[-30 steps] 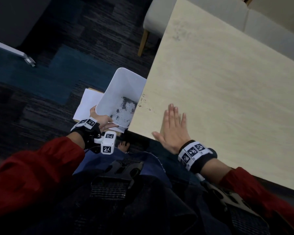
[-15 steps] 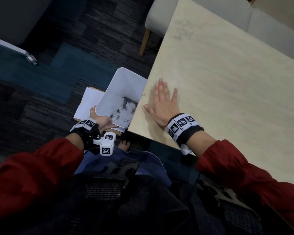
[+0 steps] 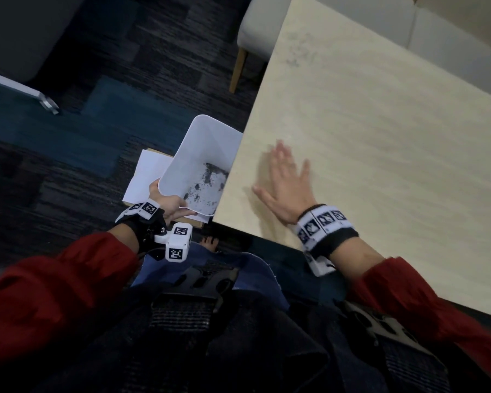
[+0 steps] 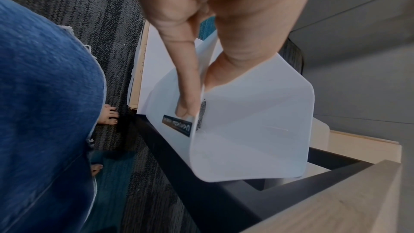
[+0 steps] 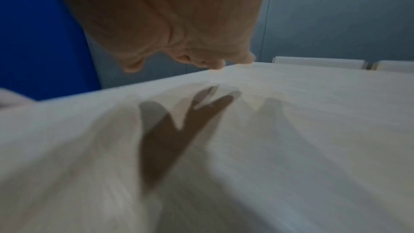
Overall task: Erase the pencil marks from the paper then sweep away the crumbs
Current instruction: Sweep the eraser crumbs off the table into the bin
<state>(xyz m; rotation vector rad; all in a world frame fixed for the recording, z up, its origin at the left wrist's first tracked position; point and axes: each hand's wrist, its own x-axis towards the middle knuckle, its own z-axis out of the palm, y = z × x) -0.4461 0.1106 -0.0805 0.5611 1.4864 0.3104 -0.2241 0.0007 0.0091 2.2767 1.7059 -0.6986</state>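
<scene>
Most crumbs [image 3: 203, 186] lie as a dark, speckled patch on the floor of the white bin [image 3: 210, 143], so the sweep appears nearly complete. None are visible on the table [image 3: 380, 137] beside the bin, though motion blur may hide small ones.

Your right hand [image 3: 285, 184] is flat and spread over the table, near the bin-side edge, fingers straight and holding nothing. The right wrist view shows its shadow on the wood; contact cannot be confirmed. For the next pass, keep the palm low and the little-finger side leading, and draw each stroke towards the bin so debris drops over the edge rather than scattering.

Your left hand [image 3: 167, 204] grips the near wall of the bin, thumb inside, fingers outside. Hold the bin's rim against the table edge and slightly below it, leaving no gap. Keep the bin tilted as it is, so its contents stay at the bottom.

Under the bin, the paper [image 3: 146, 174] rests on a brown board, also carried by your left hand; whether its marks are erased cannot be seen. Faint grey smudges [image 3: 299, 56] remain on the table, well away from the bin.
</scene>
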